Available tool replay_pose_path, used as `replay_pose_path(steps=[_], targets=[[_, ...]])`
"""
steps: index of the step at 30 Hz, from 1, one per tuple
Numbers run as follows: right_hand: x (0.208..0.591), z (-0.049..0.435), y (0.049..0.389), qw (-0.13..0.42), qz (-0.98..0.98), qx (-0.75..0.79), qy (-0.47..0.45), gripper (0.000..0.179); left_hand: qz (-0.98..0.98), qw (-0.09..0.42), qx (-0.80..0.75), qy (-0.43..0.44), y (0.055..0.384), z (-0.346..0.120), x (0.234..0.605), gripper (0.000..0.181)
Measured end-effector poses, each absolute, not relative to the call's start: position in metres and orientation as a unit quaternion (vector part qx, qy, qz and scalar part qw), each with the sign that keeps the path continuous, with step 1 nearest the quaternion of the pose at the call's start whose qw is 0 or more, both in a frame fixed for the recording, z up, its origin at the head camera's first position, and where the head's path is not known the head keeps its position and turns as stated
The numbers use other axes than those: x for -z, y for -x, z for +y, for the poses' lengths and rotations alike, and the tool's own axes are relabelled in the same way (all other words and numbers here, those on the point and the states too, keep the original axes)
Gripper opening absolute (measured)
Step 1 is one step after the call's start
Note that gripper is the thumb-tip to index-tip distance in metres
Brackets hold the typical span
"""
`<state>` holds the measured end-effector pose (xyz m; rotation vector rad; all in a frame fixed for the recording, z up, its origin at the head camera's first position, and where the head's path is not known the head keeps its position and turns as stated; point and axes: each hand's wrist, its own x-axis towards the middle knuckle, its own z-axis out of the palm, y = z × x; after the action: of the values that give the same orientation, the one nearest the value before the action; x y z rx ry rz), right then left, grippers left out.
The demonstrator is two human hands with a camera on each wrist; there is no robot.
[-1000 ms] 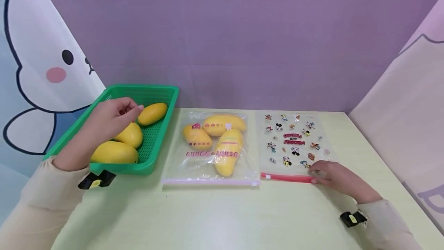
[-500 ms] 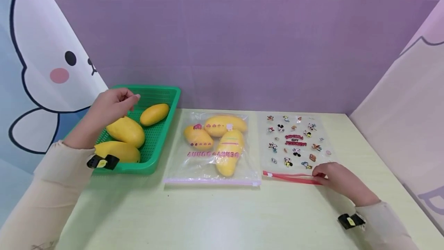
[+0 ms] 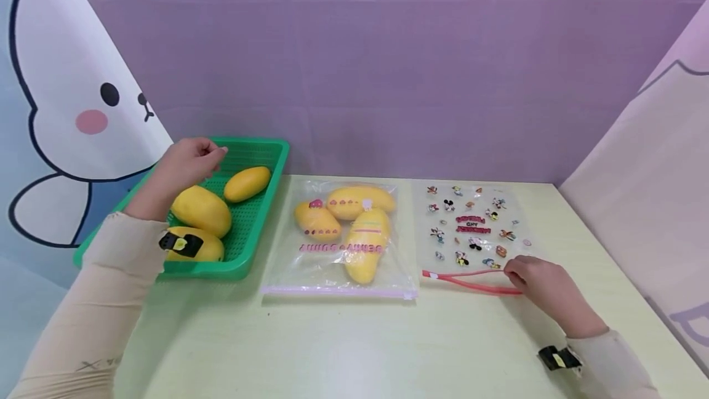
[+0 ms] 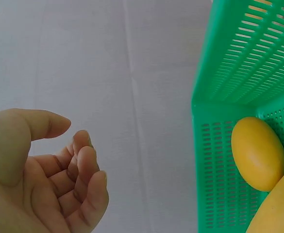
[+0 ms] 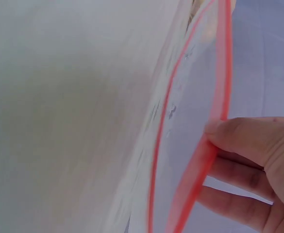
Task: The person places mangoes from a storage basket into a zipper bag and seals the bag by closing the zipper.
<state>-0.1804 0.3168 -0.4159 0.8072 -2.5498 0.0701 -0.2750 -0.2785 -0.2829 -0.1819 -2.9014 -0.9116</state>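
Note:
My left hand (image 3: 194, 162) hangs over the green basket (image 3: 235, 268), its fingers loosely curled with nothing between them. Several yellow mangoes (image 3: 247, 184) lie in that basket. On the right of the table, my right hand (image 3: 545, 291) pinches one lip of a clear zip bag (image 3: 443, 248) printed with cartoon figures. Its red zip strip (image 3: 471, 286) has parted into two edges, leaving the mouth gaping. The right wrist view shows thumb and fingers gripping the red edge (image 5: 224, 73), the opposite edge standing apart. No mango shows inside this bag.
Between basket and printed bag lies another clear zip bag (image 3: 285, 263) with a lilac strip, holding 3 mangoes (image 3: 362, 254). A purple cloth backdrop (image 3: 354, 66) rises behind the pale table (image 3: 332, 350). Printed curtains (image 3: 55, 91) hang at both sides.
The red strip's two edges have spread apart as my right hand lifted one lip. My left hand has shifted slightly up and away over the basket.

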Motion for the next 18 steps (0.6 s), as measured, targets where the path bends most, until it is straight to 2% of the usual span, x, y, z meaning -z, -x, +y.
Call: replay_pose_path(steps=[7,18], targets=[[0.413,0.316,0.179,0.289,-0.911,-0.029,-0.292,0.017,-0.954,0.022,0.293,0.051,0.286,-0.281,0.287,0.045],[0.408,0.314,0.178,0.338,-0.897,-0.039,-0.283,0.027,-0.956,0.003,0.290,0.046,0.309,-0.290,0.302,0.044]])
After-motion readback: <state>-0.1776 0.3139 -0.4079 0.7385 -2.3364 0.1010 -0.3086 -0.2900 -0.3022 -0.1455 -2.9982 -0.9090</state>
